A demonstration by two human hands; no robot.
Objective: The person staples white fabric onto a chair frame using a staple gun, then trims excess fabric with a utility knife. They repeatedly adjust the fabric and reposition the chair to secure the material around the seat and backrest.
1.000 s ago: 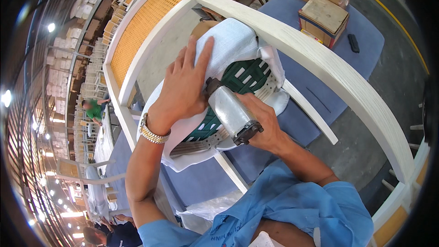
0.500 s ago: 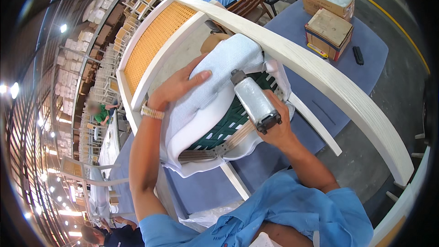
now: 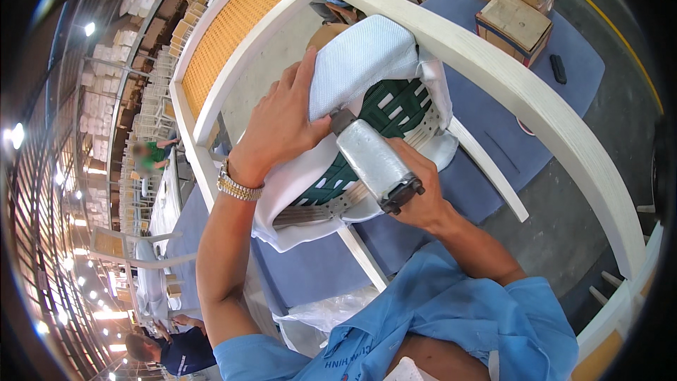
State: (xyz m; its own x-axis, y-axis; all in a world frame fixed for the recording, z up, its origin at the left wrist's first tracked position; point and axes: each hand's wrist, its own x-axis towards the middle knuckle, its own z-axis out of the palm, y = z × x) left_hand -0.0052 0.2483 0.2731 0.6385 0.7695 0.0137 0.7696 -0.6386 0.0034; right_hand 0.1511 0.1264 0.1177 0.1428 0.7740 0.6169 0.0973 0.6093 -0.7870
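Observation:
A white wooden chair frame (image 3: 486, 56) with a woven cane back panel (image 3: 233, 25) lies tipped on the blue-covered table. Light blue fabric (image 3: 363, 56) wraps over the seat's edge, and dark green webbing (image 3: 395, 106) crosses the seat's underside. My left hand (image 3: 285, 116) grips the fabric along that edge, its thumb close to the nose of a staple gun. That silver staple gun (image 3: 370, 159) is in my right hand (image 3: 423, 190), fingers wrapped round its grip, which is mostly hidden. Its dark nose meets or nearly meets the fabric edge; contact is unclear.
Cartons (image 3: 515, 25) and a black elongated object (image 3: 558, 69) sit on the table's far right. Clear plastic sheeting (image 3: 324, 314) lies near my body. Co-workers are at the top and left, with stacked chairs (image 3: 141, 162) along the left.
My left hand has shifted along the fabric edge, its thumb now lower, by the gun's nose. The staple gun has moved left and slightly down. The chair appears higher in view.

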